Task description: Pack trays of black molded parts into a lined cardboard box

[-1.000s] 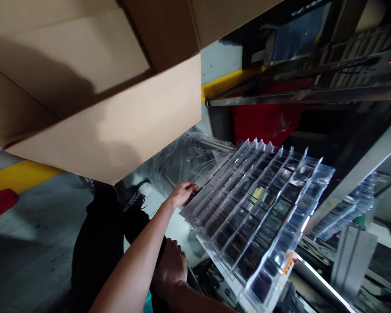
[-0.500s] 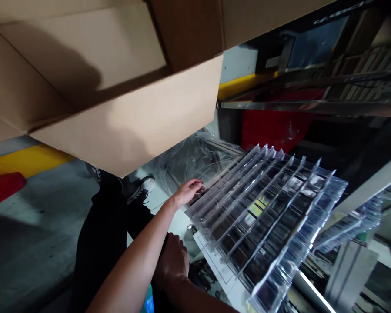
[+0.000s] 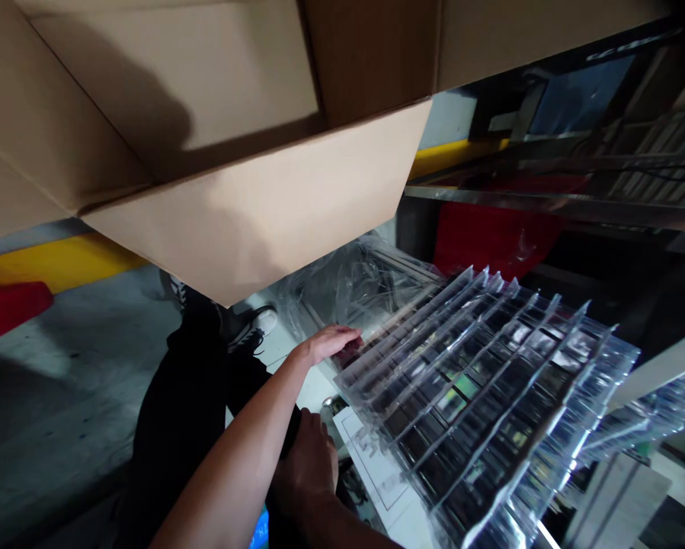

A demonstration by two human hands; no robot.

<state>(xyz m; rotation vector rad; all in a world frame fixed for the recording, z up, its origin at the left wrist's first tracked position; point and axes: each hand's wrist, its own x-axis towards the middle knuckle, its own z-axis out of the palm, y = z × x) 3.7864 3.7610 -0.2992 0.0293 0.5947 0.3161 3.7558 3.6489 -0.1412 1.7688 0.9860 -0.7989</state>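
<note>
Below, grey concrete floor (image 3: pixel 62 396) (yellow stripe (image 3: pixel 50 263)), cardboard box (image 3: pixel 251 206) overhead

Counts: one cardboard box (image 3: pixel 216 152) overhead. Below the box: two hands, left (image 3: pixel 334 343) and right (image 3: pixel 305 465); one stack of clear trays (image 3: pixel 479 389); one shoe (image 3: pixel 251 324).

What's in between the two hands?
In the head view, between the left hand on the clear plastic tray's far corner and the right hand lower down, there is a pale flat surface with a white printed sheet.
</note>
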